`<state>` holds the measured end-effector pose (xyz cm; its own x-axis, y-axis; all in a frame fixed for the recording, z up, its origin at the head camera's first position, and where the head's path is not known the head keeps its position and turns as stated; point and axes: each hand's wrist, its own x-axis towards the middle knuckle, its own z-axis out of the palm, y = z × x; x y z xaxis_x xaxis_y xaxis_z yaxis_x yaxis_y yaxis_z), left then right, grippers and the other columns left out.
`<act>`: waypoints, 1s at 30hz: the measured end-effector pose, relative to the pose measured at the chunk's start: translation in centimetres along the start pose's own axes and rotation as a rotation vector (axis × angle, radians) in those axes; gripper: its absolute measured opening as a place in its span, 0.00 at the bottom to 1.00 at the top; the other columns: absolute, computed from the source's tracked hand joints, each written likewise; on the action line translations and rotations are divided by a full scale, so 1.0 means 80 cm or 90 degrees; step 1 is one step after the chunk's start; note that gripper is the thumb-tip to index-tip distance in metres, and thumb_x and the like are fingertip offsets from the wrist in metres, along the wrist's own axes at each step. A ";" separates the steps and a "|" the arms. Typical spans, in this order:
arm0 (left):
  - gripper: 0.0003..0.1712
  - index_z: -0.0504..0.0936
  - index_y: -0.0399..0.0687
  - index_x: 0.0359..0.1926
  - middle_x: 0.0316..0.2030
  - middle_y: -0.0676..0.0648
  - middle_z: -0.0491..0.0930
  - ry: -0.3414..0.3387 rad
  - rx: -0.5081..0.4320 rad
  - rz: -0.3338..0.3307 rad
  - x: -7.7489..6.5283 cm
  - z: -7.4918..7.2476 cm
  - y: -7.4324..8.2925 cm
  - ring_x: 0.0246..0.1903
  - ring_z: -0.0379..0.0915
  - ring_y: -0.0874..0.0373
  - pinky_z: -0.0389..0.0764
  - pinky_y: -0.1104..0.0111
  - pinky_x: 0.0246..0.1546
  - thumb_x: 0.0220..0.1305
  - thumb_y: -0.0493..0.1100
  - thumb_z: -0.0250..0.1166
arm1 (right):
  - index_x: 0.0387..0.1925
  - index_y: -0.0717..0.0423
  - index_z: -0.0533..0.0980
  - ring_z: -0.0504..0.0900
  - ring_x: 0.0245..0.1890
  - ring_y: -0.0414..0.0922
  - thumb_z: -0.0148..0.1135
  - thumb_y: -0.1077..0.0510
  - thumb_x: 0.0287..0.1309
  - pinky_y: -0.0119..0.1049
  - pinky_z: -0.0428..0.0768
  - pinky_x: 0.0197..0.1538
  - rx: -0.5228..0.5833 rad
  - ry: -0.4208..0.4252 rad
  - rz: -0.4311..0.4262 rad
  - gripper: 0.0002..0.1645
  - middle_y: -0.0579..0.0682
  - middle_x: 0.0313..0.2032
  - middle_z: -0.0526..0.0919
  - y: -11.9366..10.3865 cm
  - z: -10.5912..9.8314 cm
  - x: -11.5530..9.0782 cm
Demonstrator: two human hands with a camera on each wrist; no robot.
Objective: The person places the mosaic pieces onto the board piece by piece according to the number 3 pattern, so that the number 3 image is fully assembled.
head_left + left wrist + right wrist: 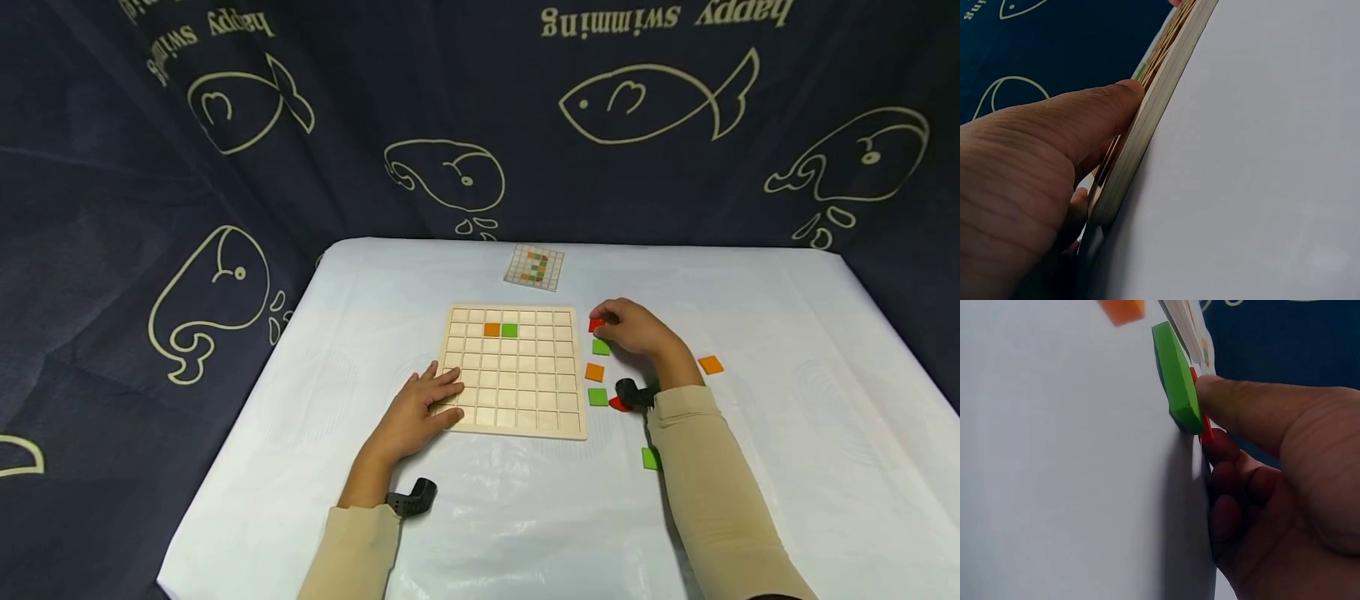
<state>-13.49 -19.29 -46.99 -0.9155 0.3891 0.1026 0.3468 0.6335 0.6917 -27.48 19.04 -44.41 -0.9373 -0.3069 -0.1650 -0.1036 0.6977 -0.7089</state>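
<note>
A wooden grid board (517,422) lies on the table, with one orange tile (491,330) and one green tile (509,331) side by side in an upper row. My left hand (415,414) rests on the board's left edge with fingers spread; the left wrist view shows its thumb (1100,115) on the rim. To the right of the board, my right hand (636,327) pinches a red tile (596,324) between thumb and fingers. Just below that tile lies a loose green tile (601,347); in the right wrist view this green tile (1177,378) partly covers the red one (1206,428).
Further loose tiles lie right of the board: orange (595,372), green (597,397), a partly hidden red piece (618,404), another green (650,458) and another orange (710,364). A pattern card (534,267) lies behind the board. Dark printed cloth (525,192) hangs behind the white table (360,283).
</note>
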 end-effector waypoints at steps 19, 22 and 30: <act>0.27 0.79 0.41 0.63 0.69 0.49 0.67 0.000 -0.002 -0.004 0.001 0.000 0.001 0.75 0.46 0.46 0.42 0.47 0.73 0.65 0.46 0.69 | 0.48 0.63 0.78 0.70 0.48 0.56 0.62 0.64 0.63 0.52 0.69 0.55 -0.042 0.015 -0.020 0.13 0.61 0.48 0.76 0.002 0.002 0.005; 0.27 0.79 0.41 0.63 0.69 0.49 0.67 -0.003 -0.002 -0.005 0.002 -0.001 0.002 0.75 0.46 0.47 0.42 0.47 0.73 0.65 0.46 0.68 | 0.51 0.62 0.79 0.70 0.50 0.57 0.61 0.64 0.64 0.53 0.69 0.58 -0.038 0.013 -0.023 0.14 0.62 0.51 0.75 0.003 0.001 0.005; 0.27 0.79 0.41 0.63 0.69 0.48 0.67 -0.003 0.003 -0.002 0.001 -0.001 0.003 0.75 0.46 0.46 0.43 0.46 0.73 0.65 0.46 0.68 | 0.52 0.62 0.77 0.70 0.52 0.57 0.65 0.60 0.63 0.55 0.68 0.61 -0.051 0.017 0.004 0.17 0.62 0.52 0.75 0.001 0.003 0.006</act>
<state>-13.54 -19.19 -46.78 -0.9156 0.3900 0.0978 0.3452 0.6375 0.6888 -27.89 18.83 -44.72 -0.9464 -0.2862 -0.1499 -0.1233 0.7489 -0.6511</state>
